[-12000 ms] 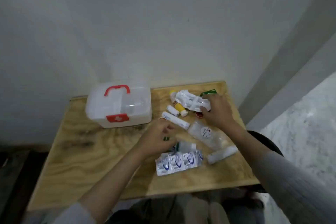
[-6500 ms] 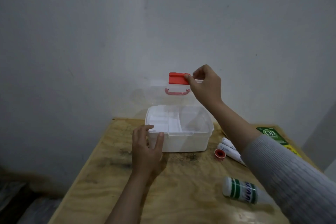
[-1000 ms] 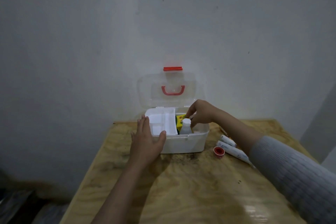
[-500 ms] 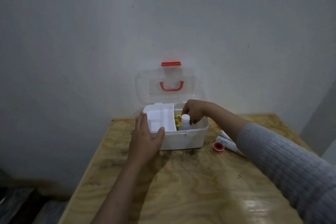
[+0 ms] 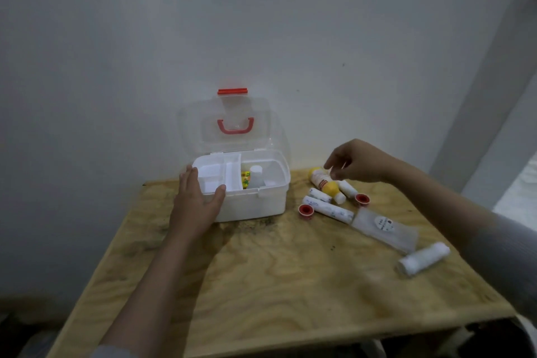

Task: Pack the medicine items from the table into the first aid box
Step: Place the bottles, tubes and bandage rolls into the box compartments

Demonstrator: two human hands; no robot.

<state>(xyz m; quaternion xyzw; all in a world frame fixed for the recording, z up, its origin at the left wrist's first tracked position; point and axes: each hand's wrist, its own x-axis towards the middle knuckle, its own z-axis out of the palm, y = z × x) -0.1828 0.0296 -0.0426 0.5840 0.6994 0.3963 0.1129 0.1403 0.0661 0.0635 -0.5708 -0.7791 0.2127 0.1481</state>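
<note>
The white first aid box (image 5: 255, 206) stands open at the table's back, its clear lid with a red handle leaning on the wall. Inside are a white bottle (image 5: 256, 176) and a yellow patterned packet (image 5: 245, 179). My left hand (image 5: 196, 202) rests flat against the box's front left corner. My right hand (image 5: 359, 161) hovers empty, fingers apart, just above a yellow bottle (image 5: 327, 184). To the right of the box lie white tubes (image 5: 328, 209), two red caps (image 5: 306, 209), a clear pouch (image 5: 385, 229) and a bandage roll (image 5: 424, 258).
The plywood table (image 5: 261, 279) stands against a grey wall. Its right edge runs close to the bandage roll. The box's inner tray (image 5: 216, 174) covers the left half of the box.
My right hand has left the box, where it had set down the white bottle, and moved right over the yellow bottle. The view has turned right, showing more items. My left hand has stayed.
</note>
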